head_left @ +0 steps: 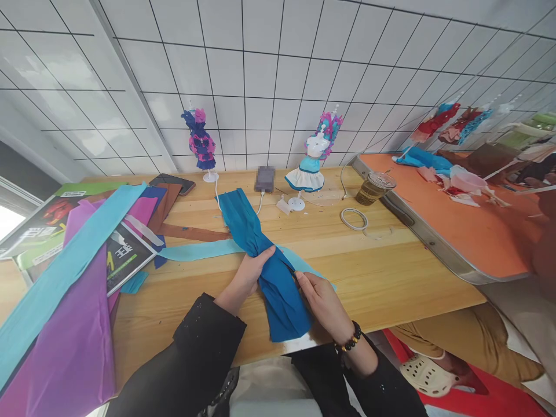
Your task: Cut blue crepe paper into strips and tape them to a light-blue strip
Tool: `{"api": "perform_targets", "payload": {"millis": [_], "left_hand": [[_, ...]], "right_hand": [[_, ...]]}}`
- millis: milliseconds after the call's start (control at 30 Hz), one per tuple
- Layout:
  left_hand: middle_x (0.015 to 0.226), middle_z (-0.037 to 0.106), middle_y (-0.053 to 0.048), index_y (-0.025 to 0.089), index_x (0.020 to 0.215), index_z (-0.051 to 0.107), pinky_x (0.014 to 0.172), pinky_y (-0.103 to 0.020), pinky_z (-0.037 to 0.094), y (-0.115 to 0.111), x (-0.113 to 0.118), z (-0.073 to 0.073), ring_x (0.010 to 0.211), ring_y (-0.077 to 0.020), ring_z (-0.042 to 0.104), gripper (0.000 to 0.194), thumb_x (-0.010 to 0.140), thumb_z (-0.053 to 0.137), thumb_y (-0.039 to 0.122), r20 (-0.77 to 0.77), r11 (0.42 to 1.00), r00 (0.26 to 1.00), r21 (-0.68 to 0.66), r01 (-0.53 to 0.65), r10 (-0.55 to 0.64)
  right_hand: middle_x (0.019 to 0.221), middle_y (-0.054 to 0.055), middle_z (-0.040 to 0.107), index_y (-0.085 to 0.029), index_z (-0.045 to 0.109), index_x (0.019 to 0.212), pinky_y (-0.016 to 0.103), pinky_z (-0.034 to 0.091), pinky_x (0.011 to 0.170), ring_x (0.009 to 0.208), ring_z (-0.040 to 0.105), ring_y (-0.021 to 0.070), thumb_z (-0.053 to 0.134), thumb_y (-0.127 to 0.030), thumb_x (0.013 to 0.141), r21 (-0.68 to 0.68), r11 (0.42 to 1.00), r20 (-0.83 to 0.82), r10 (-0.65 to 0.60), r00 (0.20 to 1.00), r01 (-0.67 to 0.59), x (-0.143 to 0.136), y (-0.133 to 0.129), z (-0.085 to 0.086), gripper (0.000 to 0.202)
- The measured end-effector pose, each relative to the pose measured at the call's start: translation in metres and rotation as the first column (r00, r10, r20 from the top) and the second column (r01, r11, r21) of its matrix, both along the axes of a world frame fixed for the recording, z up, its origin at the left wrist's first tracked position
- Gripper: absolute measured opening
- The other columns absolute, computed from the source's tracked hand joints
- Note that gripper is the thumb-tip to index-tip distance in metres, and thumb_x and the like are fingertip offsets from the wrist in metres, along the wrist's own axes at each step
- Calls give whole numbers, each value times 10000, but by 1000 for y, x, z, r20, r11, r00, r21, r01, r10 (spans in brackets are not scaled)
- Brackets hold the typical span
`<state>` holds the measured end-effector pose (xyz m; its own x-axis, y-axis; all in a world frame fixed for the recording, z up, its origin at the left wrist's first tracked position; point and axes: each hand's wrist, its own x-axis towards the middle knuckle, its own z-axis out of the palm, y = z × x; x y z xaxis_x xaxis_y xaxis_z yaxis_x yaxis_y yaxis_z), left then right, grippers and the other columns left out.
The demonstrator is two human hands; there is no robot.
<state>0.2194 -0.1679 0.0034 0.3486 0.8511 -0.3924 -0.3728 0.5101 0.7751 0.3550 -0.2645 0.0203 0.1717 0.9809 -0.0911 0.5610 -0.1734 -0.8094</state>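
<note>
The left hand [247,272] and the right hand [319,298] both pinch a long strip of dark blue paper [264,266] that lies down the middle of the wooden table [391,272] and hangs a bit over the near edge; the fingers are closed on it where it is bunched. It looks like the work is only begun, as the strip is gathered in one spot and the rest is still loose. The fingertips under the paper are hidden, and something small and dark by the right hand is too hard to make out.

Matt, creased blue crepe paper [264,255] on a smooth, pale wooden table [391,272], glossy white wall tiles [260,69]
</note>
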Motion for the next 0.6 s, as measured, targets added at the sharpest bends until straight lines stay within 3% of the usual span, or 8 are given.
{"api": "perform_targets", "payload": {"millis": [467, 600], "left_hand": [[841, 690, -74, 146, 796, 648, 752, -365, 513, -1, 0, 4, 773, -215, 638, 248, 637, 713, 326, 49, 999, 998, 45, 27, -30], [871, 691, -86, 140, 816, 656, 773, -373, 508, -1, -1, 4, 793, -222, 638, 262, 638, 713, 324, 34, 998, 999, 51, 21, -23]], "right_hand": [[536, -16, 399, -184, 462, 613, 242, 291, 501, 523, 375, 125, 273, -552, 868, -40, 999, -82, -15, 997, 12, -1, -6, 0, 486], [531, -27, 359, -177, 516, 678, 239, 288, 494, 519, 364, 122, 268, -552, 866, -75, 997, -177, -26, 984, 13, 6, -14, 6, 488]]}}
